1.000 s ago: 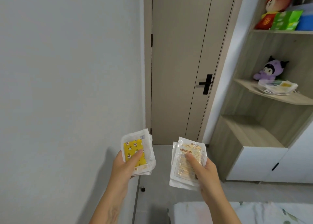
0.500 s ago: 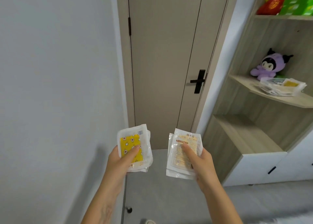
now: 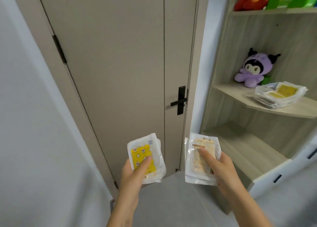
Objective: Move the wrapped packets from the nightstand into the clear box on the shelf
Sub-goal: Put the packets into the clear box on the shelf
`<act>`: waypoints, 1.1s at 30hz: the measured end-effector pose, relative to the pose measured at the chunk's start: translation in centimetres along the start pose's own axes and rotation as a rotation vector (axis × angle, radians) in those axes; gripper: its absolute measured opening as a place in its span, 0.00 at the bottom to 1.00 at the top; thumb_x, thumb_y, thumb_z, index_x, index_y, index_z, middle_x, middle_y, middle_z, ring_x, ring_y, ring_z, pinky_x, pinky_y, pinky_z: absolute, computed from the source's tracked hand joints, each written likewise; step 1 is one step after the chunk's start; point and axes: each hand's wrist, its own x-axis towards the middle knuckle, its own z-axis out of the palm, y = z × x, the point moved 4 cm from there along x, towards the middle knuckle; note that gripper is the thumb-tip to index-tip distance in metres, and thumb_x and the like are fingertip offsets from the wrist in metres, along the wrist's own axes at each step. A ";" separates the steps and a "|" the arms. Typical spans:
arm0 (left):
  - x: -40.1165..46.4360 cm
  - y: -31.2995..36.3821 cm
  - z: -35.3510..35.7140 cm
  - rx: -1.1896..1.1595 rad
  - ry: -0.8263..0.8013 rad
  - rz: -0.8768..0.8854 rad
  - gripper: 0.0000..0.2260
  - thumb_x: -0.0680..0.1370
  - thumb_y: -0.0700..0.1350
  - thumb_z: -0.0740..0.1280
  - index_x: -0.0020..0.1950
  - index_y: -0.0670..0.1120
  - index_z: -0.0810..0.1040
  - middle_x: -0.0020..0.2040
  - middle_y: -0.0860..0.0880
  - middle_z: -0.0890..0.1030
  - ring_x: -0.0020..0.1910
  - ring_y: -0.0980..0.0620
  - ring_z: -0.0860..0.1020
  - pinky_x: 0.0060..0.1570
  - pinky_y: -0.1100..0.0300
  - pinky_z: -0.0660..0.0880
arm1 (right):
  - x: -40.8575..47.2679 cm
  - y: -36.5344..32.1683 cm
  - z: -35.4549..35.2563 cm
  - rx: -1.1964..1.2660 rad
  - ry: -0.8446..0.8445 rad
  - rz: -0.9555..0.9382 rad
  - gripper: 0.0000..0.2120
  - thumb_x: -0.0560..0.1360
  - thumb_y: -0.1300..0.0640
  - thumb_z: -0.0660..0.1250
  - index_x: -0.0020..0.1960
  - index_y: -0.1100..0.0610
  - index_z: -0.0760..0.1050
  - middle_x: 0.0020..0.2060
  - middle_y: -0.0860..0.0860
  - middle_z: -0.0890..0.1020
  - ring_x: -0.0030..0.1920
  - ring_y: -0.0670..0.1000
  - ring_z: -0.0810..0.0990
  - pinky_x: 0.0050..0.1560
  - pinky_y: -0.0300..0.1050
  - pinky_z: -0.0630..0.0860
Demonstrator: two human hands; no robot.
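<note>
Carrying appears to be the step in hand — a yellow packet stack [image 3: 145,160] is pinched in the left hand [image 3: 133,173], a pale packet stack [image 3: 200,158] in the right hand [image 3: 221,168]; the clear box [image 3: 279,96] sits well apart on the shelf [image 3: 240,93], beside a purple plush [image 3: 252,69]; a rightward reach past the shelf edge is called for — open room lies between.

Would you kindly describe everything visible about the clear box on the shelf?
The clear box is a shallow, see-through container that looks like thin plastic, open on top. It sits flat on the middle wooden shelf, near its front edge, just right of the purple plush toy. Several wrapped packets with yellow faces already lie stacked in it, rising above its rim. Neither hand touches it.
</note>
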 end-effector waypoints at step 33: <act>30.4 -3.3 55.9 0.011 -0.703 -0.134 0.07 0.74 0.41 0.70 0.51 0.47 0.80 0.44 0.49 0.86 0.45 0.49 0.83 0.45 0.52 0.79 | 34.7 -17.6 -34.2 -0.178 0.754 -0.267 0.07 0.77 0.53 0.67 0.53 0.52 0.80 0.43 0.45 0.86 0.43 0.43 0.85 0.41 0.37 0.78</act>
